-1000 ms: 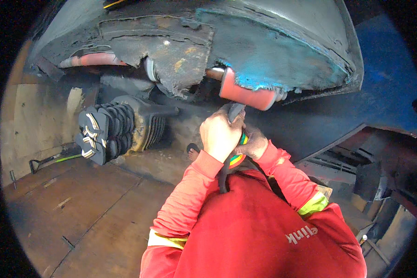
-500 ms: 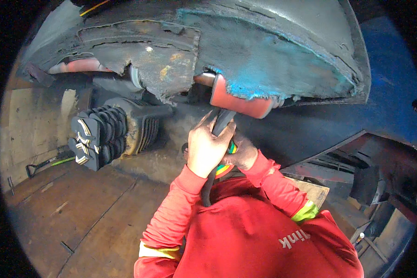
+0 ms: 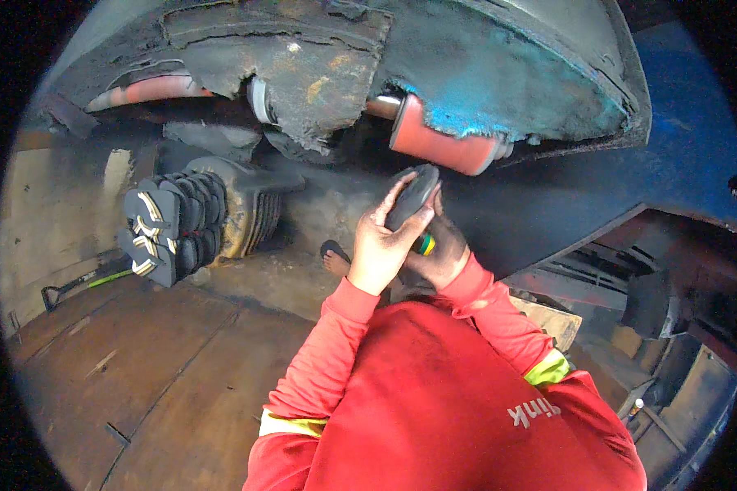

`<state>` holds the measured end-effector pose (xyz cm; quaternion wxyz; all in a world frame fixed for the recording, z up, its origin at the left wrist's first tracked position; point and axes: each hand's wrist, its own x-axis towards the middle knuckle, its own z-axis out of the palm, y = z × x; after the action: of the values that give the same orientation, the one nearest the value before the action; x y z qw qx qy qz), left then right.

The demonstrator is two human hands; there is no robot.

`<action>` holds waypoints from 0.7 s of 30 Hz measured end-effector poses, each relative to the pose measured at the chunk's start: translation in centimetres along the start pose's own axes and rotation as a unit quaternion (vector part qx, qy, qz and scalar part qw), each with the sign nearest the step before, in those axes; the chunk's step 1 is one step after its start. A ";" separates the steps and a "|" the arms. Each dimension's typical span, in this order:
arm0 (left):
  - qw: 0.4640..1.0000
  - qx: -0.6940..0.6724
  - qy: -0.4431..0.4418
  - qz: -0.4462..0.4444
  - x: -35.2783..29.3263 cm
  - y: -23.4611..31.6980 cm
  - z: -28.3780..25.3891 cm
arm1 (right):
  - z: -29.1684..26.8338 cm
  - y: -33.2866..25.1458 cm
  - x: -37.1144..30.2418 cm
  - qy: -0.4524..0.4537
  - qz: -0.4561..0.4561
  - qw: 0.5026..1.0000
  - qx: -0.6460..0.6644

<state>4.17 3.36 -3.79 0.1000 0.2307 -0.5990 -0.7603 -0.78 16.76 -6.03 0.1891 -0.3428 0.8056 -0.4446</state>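
A dark flip-flop (image 3: 415, 196) with a green and yellow strap is held between both hands, its rounded end pointing up at the red sanding drum (image 3: 444, 141). Only a thin gap, if any, shows between sole and drum; whether they touch I cannot tell. My left hand (image 3: 385, 244) grips the sole from the left, thumb laid across it. From the right, my right hand (image 3: 448, 255) closes around the flip-flop near the strap, partly hidden behind it. The drum sticks out beneath a worn, dusty grey hood (image 3: 499, 82) with blue powder along its lower edge.
Left of the hands, several dark flip-flops (image 3: 151, 209) with striped straps hang stacked on a rounded support (image 3: 237, 192). A second red drum (image 3: 151, 92) shows under the hood. A foot in a sandal (image 3: 335, 258) stands below. Wooden boards (image 3: 548, 319) and a dark frame lie at right.
The flip-flop has turned: its edge faced me before, now a broad face shows and less of the strap is visible. The whole view has shifted slightly.
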 end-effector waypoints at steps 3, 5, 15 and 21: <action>0.993 0.109 0.021 0.025 0.1 1.3 -0.6 | 1.3 -1.0 -0.6 -0.029 0.081 0.996 -0.015; 0.982 0.185 0.033 0.019 0.1 2.5 -1.0 | 1.7 -1.1 -0.6 0.026 0.030 0.999 0.017; 0.869 0.475 0.085 0.114 1.8 5.6 0.5 | 1.4 -0.1 1.1 -0.123 0.146 0.962 0.193; 0.860 0.499 0.081 0.070 2.9 4.1 1.4 | 0.2 0.4 1.3 -0.067 0.074 0.985 0.141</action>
<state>0.47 2.22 -0.33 0.0730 0.2681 -0.9025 -0.3290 -1.70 15.82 -6.44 0.3214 -0.2810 0.7433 -0.5150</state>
